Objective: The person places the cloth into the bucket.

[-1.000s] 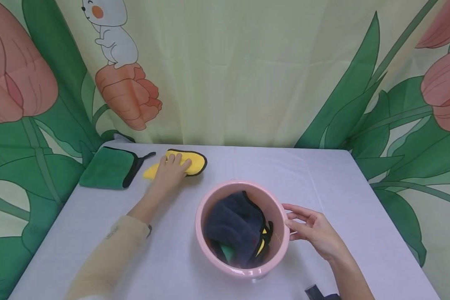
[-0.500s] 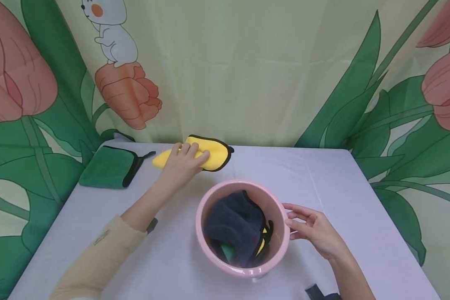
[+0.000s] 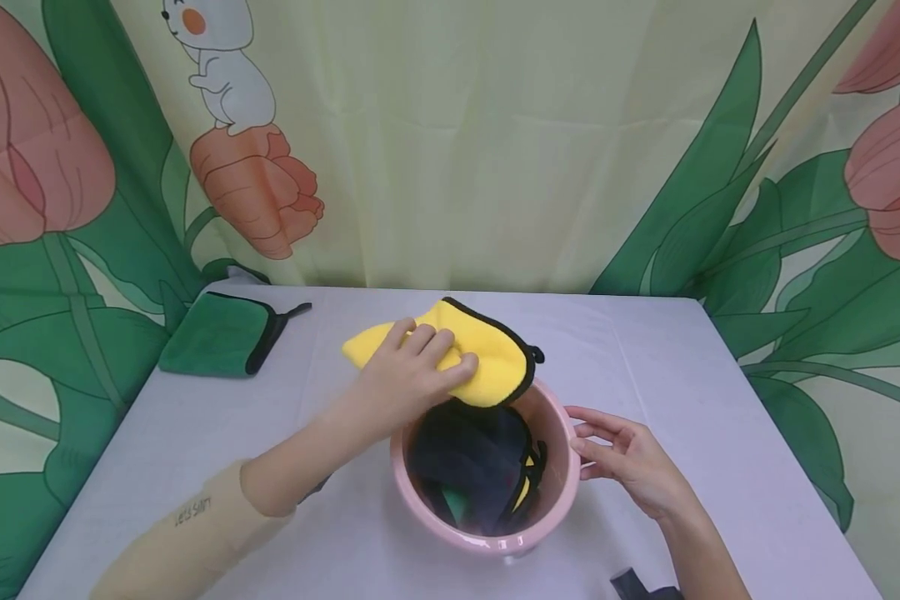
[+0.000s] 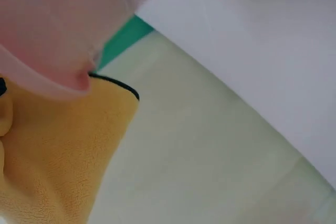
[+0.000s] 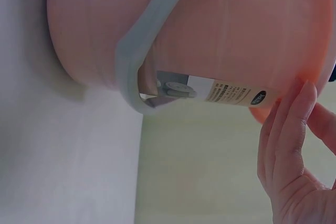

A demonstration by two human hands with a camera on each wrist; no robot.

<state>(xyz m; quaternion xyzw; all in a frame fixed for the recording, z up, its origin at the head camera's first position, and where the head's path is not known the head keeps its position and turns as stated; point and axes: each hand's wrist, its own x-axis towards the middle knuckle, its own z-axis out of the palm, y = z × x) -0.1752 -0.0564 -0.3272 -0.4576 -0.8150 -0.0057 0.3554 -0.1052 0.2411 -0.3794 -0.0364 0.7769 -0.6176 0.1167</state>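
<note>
Head view, centre: left hand (image 3: pixel 412 375) grips yellow cloth (image 3: pixel 489 358), overlapping pink bucket (image 3: pixel 491 546); right hand (image 3: pixel 626 458), straight-fingered, touches it — pale handle (image 5: pixel 152 22), label (image 5: pixel 215 88) only in right wrist view.

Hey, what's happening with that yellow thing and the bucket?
A person pinches a yellow cloth with their left grip, up by the far edge of a pink bucket. The fingers of their right grip touch the bucket's side. A dark cloth is already inside, and a green cloth lies on the table. The yellow one isn't in yet.
</note>
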